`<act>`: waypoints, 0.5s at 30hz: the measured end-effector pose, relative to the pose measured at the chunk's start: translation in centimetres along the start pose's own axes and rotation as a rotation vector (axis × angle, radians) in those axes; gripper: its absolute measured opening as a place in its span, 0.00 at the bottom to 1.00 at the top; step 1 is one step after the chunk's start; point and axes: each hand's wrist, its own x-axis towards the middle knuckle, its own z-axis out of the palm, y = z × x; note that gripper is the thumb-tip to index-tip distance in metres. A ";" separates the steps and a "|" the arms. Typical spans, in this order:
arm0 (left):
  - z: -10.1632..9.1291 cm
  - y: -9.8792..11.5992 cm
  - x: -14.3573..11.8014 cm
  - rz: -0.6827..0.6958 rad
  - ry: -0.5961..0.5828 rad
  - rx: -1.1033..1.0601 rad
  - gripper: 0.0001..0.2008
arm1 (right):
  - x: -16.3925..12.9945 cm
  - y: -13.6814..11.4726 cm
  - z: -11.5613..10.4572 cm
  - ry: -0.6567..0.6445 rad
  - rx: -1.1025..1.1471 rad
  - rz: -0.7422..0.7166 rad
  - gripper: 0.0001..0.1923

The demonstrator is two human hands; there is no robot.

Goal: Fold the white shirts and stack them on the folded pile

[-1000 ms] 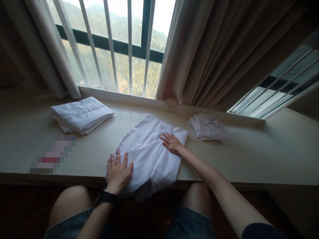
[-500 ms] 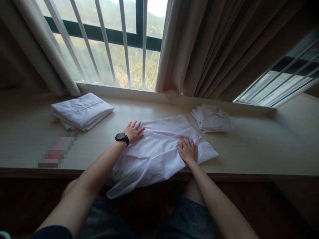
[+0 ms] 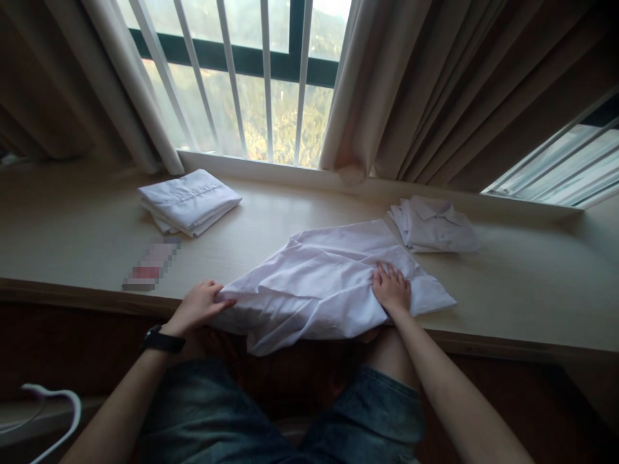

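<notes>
**Two hands on a white shirt**

The left hand [image 3: 200, 305] pinches the white shirt [image 3: 319, 283] at its near-left edge. The right hand [image 3: 391, 290] presses flat on it, fingers spread. The shirt lies crumpled across the wooden ledge [image 3: 77, 225], overhanging the front.

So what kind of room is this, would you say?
Probably a bedroom or living room at home, at a window ledge: a barred window with drawn curtains, and a wooden sill desk bearing folded white shirts.
</notes>
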 end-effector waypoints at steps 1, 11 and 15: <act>-0.2 -0.2 0.1 0.003 -0.027 -0.041 0.21 | 0.0 0.1 0.0 -0.007 0.000 -0.004 0.32; -10.8 2.5 11.7 -0.052 0.196 0.116 0.23 | -1.9 0.6 -1.0 -0.002 0.017 0.136 0.34; -12.5 3.2 17.3 -0.141 0.178 0.223 0.24 | -2.7 0.2 -2.6 -0.060 -0.031 0.108 0.36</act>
